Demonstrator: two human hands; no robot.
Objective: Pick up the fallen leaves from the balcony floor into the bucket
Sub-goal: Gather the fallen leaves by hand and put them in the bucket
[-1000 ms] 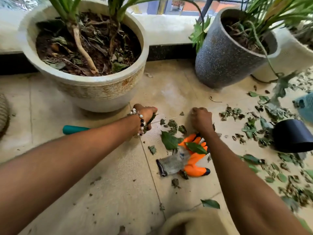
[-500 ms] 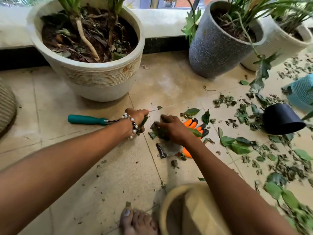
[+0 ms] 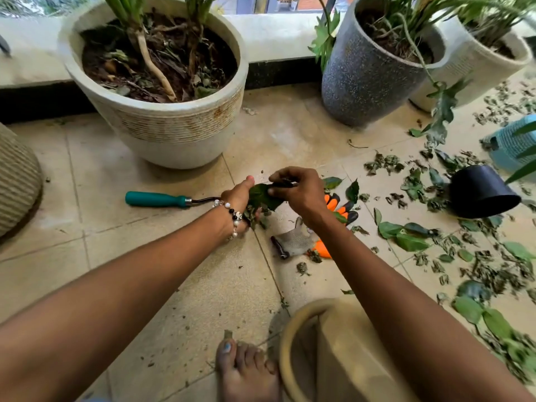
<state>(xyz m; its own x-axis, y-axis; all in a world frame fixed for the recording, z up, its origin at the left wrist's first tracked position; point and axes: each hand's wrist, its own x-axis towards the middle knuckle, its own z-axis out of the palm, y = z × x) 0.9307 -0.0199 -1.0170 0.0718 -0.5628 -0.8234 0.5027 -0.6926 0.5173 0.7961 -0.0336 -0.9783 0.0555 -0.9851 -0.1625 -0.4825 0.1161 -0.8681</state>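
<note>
Both hands have come together since a second ago: then they were down on the floor apart, now they meet just above it over one bunch. Left hand cups a clump of leaves, fingers curled round the lower, shredded part, thumb up. Right hand has fingertips pinching the top edge of the big green leaf in that clump, pressing it toward the left palm. Looks like a transfer: right feeds, left collects.

Bucket is the tan rim at the bottom of the view, near the person's foot, toward the body from both sets of fingers, slightly right of them. Right forearm passes over it, so the right arm is nearer; the left hand holding the load would need to swing back and right to dump.

Big leaf's long axis runs roughly left-right between the two hands.

More loose leaves lie right of the right fingers, well apart from the left. Orange glove sits just below the right wrist, teal-handled tool left of the left hand, tipped black pot far right. Much litter left; task looks early.
</note>
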